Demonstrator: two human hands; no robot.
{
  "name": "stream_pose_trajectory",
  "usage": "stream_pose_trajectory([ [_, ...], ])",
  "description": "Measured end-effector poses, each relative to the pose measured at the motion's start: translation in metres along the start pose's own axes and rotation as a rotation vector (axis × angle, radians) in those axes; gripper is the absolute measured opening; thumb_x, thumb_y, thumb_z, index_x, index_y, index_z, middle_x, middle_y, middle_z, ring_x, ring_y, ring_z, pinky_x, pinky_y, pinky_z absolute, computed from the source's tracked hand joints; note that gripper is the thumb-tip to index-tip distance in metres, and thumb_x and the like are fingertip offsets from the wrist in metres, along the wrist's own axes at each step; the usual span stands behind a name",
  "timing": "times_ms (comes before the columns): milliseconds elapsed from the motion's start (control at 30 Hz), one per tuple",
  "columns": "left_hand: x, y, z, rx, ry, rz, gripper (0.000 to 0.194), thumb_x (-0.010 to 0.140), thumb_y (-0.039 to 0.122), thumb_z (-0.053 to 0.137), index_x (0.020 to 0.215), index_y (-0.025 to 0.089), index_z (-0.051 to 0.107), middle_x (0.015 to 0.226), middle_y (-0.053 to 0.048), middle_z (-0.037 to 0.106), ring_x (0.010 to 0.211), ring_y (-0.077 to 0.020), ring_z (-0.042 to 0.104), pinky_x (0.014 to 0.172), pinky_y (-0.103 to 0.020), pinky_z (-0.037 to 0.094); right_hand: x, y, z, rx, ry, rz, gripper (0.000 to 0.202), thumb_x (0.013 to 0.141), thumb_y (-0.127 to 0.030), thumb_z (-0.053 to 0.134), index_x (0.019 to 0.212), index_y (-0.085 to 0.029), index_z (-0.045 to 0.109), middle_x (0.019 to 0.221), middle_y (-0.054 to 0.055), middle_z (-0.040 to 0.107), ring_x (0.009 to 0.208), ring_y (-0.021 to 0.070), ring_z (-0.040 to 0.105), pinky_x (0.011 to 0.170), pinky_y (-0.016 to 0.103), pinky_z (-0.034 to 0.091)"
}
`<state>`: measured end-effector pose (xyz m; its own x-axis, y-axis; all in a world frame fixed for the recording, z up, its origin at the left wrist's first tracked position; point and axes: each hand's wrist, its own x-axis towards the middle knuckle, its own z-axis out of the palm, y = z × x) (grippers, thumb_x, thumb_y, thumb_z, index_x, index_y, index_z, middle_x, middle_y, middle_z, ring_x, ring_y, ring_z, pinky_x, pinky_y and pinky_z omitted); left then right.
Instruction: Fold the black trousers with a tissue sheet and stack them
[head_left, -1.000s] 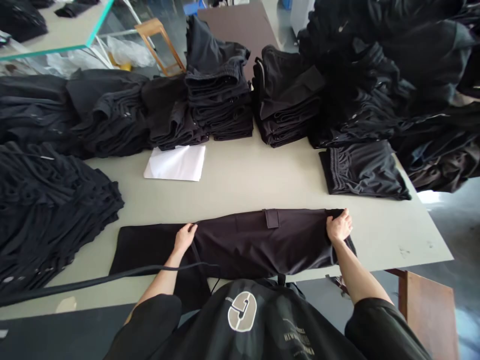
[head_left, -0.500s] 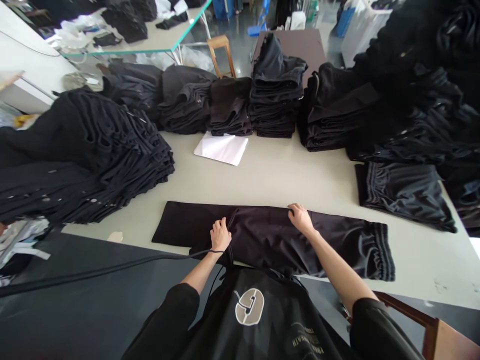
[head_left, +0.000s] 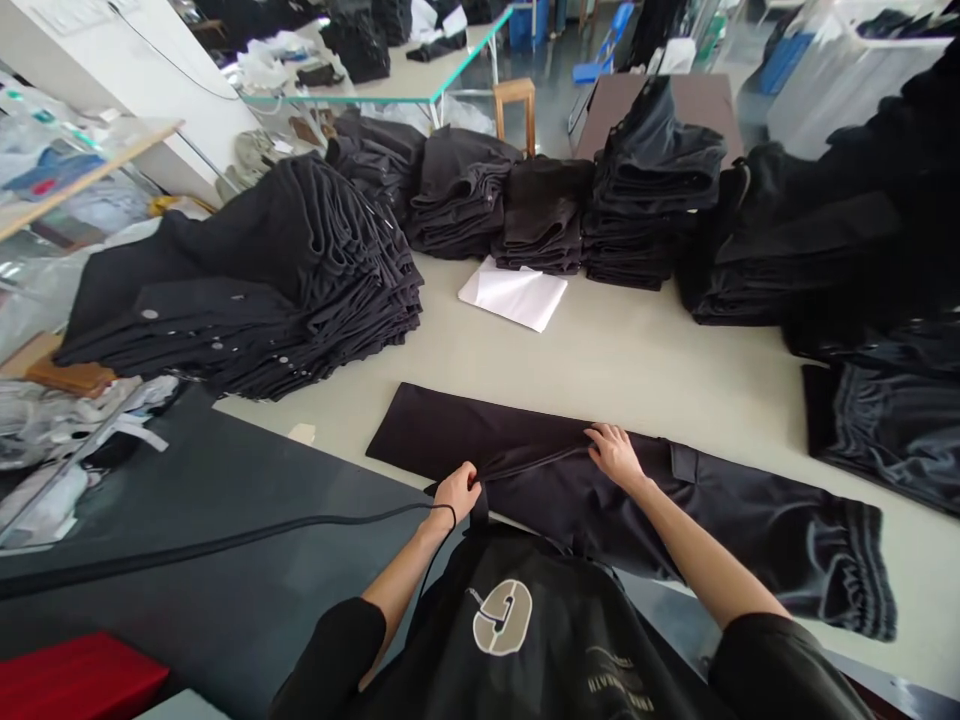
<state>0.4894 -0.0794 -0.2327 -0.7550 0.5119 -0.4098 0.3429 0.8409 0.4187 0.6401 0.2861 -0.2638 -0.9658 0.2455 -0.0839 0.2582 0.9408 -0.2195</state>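
A pair of black trousers (head_left: 705, 510) lies lengthwise on the table in front of me, one leg over the other. Its gathered elastic waistband (head_left: 855, 565) is at the right, and a pocket flap (head_left: 683, 463) shows near the far edge. My left hand (head_left: 456, 495) is closed on the near edge of the upper leg, thumb and fingers pinching the cloth. On the far side, my right hand (head_left: 616, 457) has its fingers curled over the same leg. A raised crease runs between both hands. A black cord passes by my left wrist.
Black folded garments stand in stacks (head_left: 540, 215) along the back, with a large heap (head_left: 300, 290) at left. White paper (head_left: 514, 292) lies before the stacks. Another folded pair (head_left: 892, 430) is at right. The table's near edge (head_left: 259, 408) borders the dark floor.
The view has swung left, so the scene sits further right. The upper leg's end has been drawn into a slanting crease between my hands, and the pocket flap has come into sight.
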Motion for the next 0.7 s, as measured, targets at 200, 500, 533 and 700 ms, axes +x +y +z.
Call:
stream_pose_trajectory([
  [200,0.026,0.000,-0.026,-0.055,0.036,0.112,0.025,0.098,0.016,0.047,0.116,0.025,0.063,0.097,-0.004,0.075,0.088,-0.0191,0.073,0.081,-0.028,0.049,0.029,-0.031,0.000,0.101,-0.114,0.017,0.028,0.095,-0.020,0.051,0.113,-0.020,0.073,0.127,0.011,0.067,0.118,0.0254,0.057,0.109,0.039,0.037],
  [500,0.039,-0.010,-0.058,-0.187,0.159,0.445,0.023,0.097,0.019,0.052,0.107,0.021,0.073,0.109,-0.007,0.074,0.102,-0.0187,0.070,0.094,-0.029,0.053,0.047,-0.026,0.010,0.113,-0.202,0.185,0.033,0.101,-0.026,0.046,0.118,-0.023,0.074,0.127,0.012,0.066,0.120,0.0283,0.054,0.100,0.041,0.040],
  [533,0.037,-0.010,-0.061,-0.194,0.125,0.424,0.023,0.097,0.020,0.053,0.109,0.022,0.073,0.110,-0.006,0.076,0.100,-0.0184,0.071,0.091,-0.028,0.053,0.048,-0.026,0.010,0.109,-0.208,0.194,0.033,0.100,-0.026,0.047,0.119,-0.023,0.074,0.128,0.012,0.065,0.120,0.0285,0.054,0.099,0.041,0.040],
  [700,0.032,-0.014,-0.078,-0.033,-0.002,0.263,0.018,0.098,0.028,0.056,0.101,0.023,0.073,0.091,-0.005,0.077,0.085,-0.0207,0.073,0.076,-0.028,0.048,0.050,-0.024,0.014,0.142,-0.226,0.203,0.032,0.099,-0.025,0.048,0.117,-0.023,0.074,0.127,0.012,0.064,0.120,0.0285,0.053,0.100,0.042,0.039],
])
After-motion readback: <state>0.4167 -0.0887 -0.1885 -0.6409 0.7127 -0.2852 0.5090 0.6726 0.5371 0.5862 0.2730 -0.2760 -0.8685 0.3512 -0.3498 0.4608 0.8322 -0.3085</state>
